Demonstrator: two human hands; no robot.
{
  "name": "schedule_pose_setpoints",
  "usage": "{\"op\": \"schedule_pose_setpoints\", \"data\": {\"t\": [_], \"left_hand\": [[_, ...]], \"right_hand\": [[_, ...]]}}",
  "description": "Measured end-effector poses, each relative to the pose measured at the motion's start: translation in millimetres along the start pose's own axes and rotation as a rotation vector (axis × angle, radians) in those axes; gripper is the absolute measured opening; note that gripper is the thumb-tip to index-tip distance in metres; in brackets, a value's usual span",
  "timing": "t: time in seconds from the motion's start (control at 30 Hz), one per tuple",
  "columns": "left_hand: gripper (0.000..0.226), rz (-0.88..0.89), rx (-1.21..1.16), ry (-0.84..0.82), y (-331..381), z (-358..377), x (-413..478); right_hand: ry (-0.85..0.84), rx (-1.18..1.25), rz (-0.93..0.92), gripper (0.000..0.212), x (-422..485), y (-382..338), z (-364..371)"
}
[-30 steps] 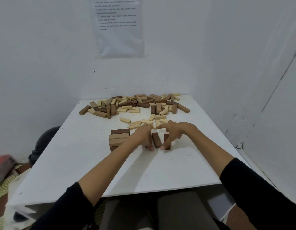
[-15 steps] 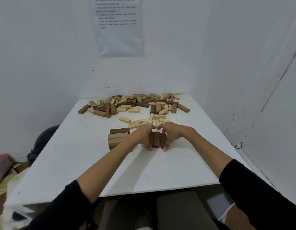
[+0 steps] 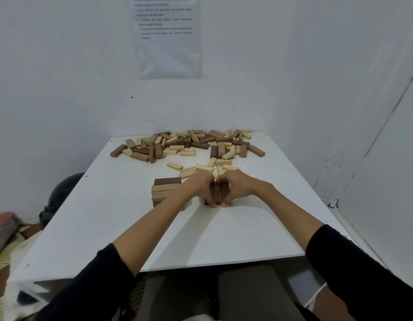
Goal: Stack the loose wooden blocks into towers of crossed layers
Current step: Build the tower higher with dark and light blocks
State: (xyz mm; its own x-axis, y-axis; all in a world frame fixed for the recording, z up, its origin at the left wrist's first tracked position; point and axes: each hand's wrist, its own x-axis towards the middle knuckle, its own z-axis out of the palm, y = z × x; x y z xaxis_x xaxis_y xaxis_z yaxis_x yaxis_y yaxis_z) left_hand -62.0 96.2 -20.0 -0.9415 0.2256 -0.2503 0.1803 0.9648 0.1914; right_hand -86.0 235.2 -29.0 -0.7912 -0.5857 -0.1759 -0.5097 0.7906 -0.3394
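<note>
Dark brown blocks [image 3: 217, 193] form a base row, squeezed flush between the curled left hand [image 3: 200, 185] and right hand [image 3: 236, 186]. The next move probably calls for crosswise pieces from the loose pile [image 3: 189, 144] beyond that row.

White with fine dark specks on the table [image 3: 108, 216]; pale cream, mid tan and dark brown mixed through the loose blocks [image 3: 189, 144]. Dark brown throughout the near row of blocks [image 3: 217, 193]. Dark brown on the top piece of the small stack [image 3: 165, 188], light tan below. Black on both sleeves [image 3: 96, 286], grey-brown on the trousers [image 3: 247, 297]. Plain white wall [image 3: 61, 89]; white printed sheet [image 3: 166, 42] with black lines of text. Green-and-cream stripes on the cloth [image 3: 1, 258] at lower left.
</note>
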Motion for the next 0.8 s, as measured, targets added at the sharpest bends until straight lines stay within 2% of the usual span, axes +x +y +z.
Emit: {"op": "schedule_pose_setpoints", "data": {"t": [0.17,0.5,0.8], "left_hand": [[0.053,-0.002,0.03,0.014,4,-8,-2],[0.052,-0.026,0.093,0.092,-18,-65,-27],[0.064,-0.112,0.117,0.132,-68,-75,-68]], "right_hand": [[-0.003,-0.023,-0.025,0.061,-4,-3,-9],[0.116,-0.034,-0.147,0.051,10,-41,-47],[0.072,-0.012,-0.273,0.06,30,-98,-43]]}}
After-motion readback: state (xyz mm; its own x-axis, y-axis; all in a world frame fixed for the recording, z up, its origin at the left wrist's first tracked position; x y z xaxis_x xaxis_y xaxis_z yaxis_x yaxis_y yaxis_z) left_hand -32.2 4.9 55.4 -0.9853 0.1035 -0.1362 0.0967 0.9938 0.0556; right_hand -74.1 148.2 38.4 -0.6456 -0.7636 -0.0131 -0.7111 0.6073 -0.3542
